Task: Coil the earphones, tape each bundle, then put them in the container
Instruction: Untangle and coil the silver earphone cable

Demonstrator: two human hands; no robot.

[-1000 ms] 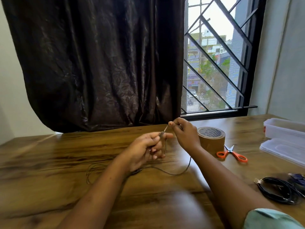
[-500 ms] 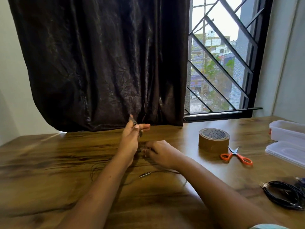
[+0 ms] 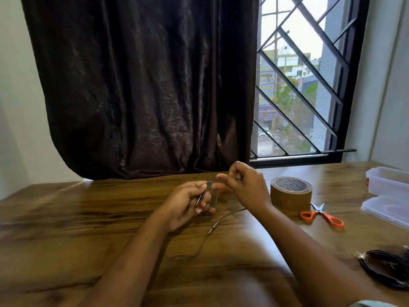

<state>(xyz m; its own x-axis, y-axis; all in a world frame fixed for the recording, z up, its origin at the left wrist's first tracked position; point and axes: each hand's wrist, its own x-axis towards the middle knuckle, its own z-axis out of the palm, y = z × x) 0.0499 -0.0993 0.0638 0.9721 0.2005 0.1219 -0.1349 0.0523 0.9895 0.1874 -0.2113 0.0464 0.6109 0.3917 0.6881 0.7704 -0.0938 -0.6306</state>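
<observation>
A wooden table (image 3: 66, 218) stands below a dark curtain (image 3: 143, 85) and a barred window (image 3: 298, 85). Left of the tape roll (image 3: 291, 193), the left hand (image 3: 188, 204) grips thin dark earphones (image 3: 212, 228) looped round its fingers. The right hand (image 3: 247, 189), just beside the roll, pinches one strand, and the loose tail trails on the wood.

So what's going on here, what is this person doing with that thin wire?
A person is coiling an earphone cable. The left hand holds a few loops round its fingers, the right hand pinches the cable beside it, and the rest trails on the wooden table. Brown tape, orange scissors and a clear container sit to the right, untouched.
</observation>
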